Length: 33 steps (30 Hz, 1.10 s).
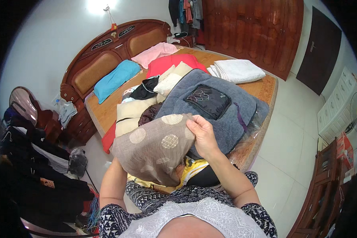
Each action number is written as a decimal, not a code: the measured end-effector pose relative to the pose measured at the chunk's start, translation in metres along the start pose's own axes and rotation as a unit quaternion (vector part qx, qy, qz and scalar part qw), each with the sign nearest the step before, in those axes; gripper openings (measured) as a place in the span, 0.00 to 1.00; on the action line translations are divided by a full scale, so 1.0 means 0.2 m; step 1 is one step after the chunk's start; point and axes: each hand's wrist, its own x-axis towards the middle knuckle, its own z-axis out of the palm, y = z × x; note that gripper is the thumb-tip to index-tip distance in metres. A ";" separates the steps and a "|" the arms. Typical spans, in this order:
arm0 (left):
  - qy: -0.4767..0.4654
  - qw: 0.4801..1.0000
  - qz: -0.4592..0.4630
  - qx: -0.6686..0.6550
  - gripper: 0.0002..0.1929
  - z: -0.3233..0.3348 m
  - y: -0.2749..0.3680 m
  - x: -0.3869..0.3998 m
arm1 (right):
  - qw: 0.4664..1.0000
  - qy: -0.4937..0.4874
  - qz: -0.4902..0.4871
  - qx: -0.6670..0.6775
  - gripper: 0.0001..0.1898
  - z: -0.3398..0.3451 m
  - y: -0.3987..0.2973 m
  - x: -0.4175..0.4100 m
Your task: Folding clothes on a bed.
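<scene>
A grey-brown cloth with pale dots (148, 148) is spread in front of me, above the near edge of the bed. My right hand (203, 134) pinches its upper right corner between thumb and fingers. The cloth covers my left hand at its left side; only the wrist and forearm show, so its grip is hidden. Just beyond lies a thick blue-grey padded fabric (178, 95) with a black zipped pouch (208, 101) on top. Yellow-and-white cloth (193, 171) and a black cloth (203, 177) lie below my right hand.
On the bed (267, 89) lie a blue pillow (116, 79), a pink pillow (154, 53), a red cushion (175, 63), beige cushions (132, 111) and folded white fabric (239, 70). Dark clothes (44, 190) hang at left. A wooden cabinet (318, 190) stands at right.
</scene>
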 end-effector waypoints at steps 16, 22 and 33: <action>0.000 1.000 0.021 -0.001 0.20 -0.09 -0.09 -0.03 | 0.996 -0.025 0.080 -0.038 0.08 -0.05 0.02 -0.03; -0.007 1.000 0.023 0.004 0.20 -0.09 -0.12 -0.02 | 0.977 -0.037 0.069 -0.196 0.09 -0.10 0.03 -0.01; -0.006 1.000 0.024 0.009 0.20 -0.14 -0.13 0.04 | 0.987 -0.043 0.130 0.085 0.15 -0.05 -0.05 -0.04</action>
